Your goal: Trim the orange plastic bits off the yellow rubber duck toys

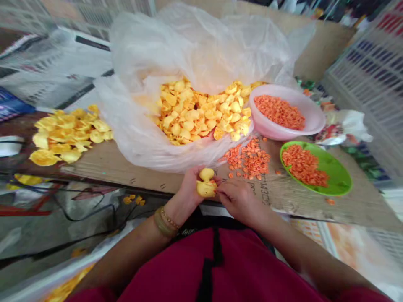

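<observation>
My left hand (pixel 188 184) is closed around a yellow plastic toy duck part (pixel 206 189), a hollow-looking shell with a rounded lobe on top and small dark dots. The fingers of my right hand (pixel 236 196) are pinched together at the part's right side, where a bit of orange shows between fingertips and shell. Just beyond my hands lies a loose pile of small orange pieces (pixel 254 159) on the cardboard. Past that, a large clear plastic bag (pixel 147 155) lies open, full of similar yellow shells (pixel 189 119).
At right, a pink bowl (pixel 273 132) and a green dish (pixel 341 178) hold orange pieces. Yellow shells (pixel 66 136) are heaped at left on the cardboard-covered table (pixel 103 161). A crumpled wrapper (pixel 349 126) lies near stacked plastic crates (pixel 365 84). Black straps (pixel 72 218) hang below left.
</observation>
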The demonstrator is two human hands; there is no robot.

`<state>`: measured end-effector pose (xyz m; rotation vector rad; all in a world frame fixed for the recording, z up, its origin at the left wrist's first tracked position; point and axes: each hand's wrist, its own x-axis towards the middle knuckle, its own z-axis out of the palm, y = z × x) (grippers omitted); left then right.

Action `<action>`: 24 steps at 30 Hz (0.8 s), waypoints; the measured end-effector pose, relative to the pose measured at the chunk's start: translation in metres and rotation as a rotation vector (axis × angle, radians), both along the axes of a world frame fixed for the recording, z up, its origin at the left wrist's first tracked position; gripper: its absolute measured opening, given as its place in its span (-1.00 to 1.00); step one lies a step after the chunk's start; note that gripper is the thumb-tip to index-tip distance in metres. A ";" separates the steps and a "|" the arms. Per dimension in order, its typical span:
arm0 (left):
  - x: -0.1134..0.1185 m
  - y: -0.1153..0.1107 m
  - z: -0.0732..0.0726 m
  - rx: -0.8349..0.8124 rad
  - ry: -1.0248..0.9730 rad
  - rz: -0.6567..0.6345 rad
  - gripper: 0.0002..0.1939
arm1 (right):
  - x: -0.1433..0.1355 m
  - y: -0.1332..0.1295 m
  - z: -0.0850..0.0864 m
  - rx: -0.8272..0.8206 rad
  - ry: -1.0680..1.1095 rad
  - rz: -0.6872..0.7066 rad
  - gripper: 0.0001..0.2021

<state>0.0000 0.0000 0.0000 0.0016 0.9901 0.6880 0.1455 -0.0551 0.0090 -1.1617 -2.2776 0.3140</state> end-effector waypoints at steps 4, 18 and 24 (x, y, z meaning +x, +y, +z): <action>0.001 0.002 0.000 -0.002 0.061 0.032 -0.71 | -0.001 0.001 -0.005 -0.038 0.114 -0.033 -0.78; 0.014 0.011 0.011 0.004 0.127 0.021 -0.66 | 0.004 0.008 0.018 -0.371 -0.473 -0.001 -0.82; 0.015 0.013 0.015 0.095 0.191 0.067 -0.63 | -0.008 0.007 0.015 -0.420 -0.506 -0.076 -0.80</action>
